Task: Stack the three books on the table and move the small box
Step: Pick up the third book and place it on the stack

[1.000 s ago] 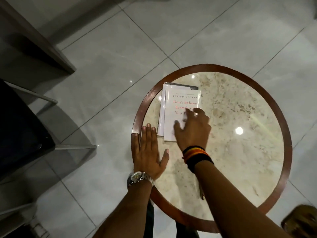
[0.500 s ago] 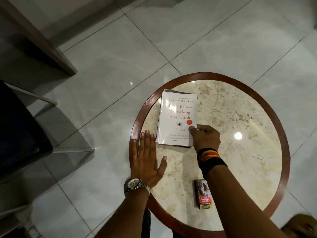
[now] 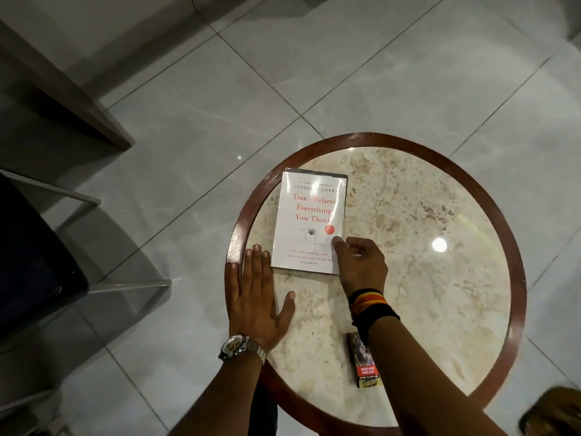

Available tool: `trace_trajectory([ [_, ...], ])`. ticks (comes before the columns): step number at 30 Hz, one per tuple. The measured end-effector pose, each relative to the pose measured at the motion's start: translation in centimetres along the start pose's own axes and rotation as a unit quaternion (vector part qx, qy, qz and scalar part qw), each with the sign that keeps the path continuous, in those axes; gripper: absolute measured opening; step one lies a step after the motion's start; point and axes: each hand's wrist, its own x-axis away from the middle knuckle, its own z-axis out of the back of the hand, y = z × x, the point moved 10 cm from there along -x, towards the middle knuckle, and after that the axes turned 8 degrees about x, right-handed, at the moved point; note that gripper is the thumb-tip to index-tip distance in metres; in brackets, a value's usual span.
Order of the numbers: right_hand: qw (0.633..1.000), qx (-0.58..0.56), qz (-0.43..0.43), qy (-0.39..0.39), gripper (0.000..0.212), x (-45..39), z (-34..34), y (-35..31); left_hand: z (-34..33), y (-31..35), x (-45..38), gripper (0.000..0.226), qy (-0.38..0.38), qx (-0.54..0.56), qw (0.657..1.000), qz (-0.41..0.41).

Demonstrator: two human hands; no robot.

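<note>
Books stacked on round marble-look table; both hands on the tabletop.

Table [image 3: 446, 215]: circular, glossy beige veined top, dark red-brown rim, centre-right of frame. Stack of books [image 3: 309, 221] centre-left on it; top cover glossy white, red title "Don't Believe Everything You Think", author line "JOSEPH NGUYEN"; a darker cover edge shows beneath. Left hand [image 3: 257, 297] flat, fingers spread, at the table's left rim; metal watch on wrist. Right hand [image 3: 361, 262] curled, thumb touching the cover's lower right edge; striped bands on wrist. Small box [image 3: 364, 363], dark with red label, unreadable, lower centre, partly under the right forearm.
</note>
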Motion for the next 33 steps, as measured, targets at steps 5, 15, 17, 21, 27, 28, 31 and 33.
trace_trajectory([
  [5, 1.000, -0.022, 0.010, -0.012, 0.046, -0.8, 0.0, -0.9, 0.0, -0.1, -0.1, 0.095, -0.008, 0.005, 1.000, 0.009],
  [15, 0.998, -0.022, 0.028, -0.049, 0.055, -2.6, -1.6, -3.2, 5.7, 1.3, -4.6, 0.074, 0.035, 0.248, 0.955, 0.157],
  [17, 0.999, -0.020, 0.025, -0.044, 0.054, -2.3, -1.4, -3.6, 6.1, 3.3, -7.4, 0.067, -0.008, 0.306, 0.932, 0.193],
  [21, 0.998, -0.023, 0.008, -0.057, 0.049, -2.3, -1.6, -3.7, 5.4, 4.8, -10.1, 0.062, -0.047, 0.404, 0.855, 0.321],
  [27, 0.990, -0.084, -0.034, -0.105, 0.062, -3.6, -2.0, -2.6, 5.2, 3.1, -11.1, 0.015, -0.034, 0.509, 0.764, 0.395],
  [28, 0.988, -0.098, -0.038, -0.117, 0.059, -3.7, -2.1, -2.4, 5.2, 2.8, -11.1, 0.017, -0.046, 0.522, 0.756, 0.392],
  [31, 0.974, -0.147, -0.036, -0.168, 0.023, -3.6, -2.2, -2.4, 5.7, 3.5, -11.5, 0.012, -0.080, 0.584, 0.721, 0.364],
  [33, 0.968, -0.177, -0.004, -0.180, 0.015, -3.4, -1.1, -3.3, 7.0, 4.6, -12.2, 0.016, -0.080, 0.599, 0.731, 0.315],
])
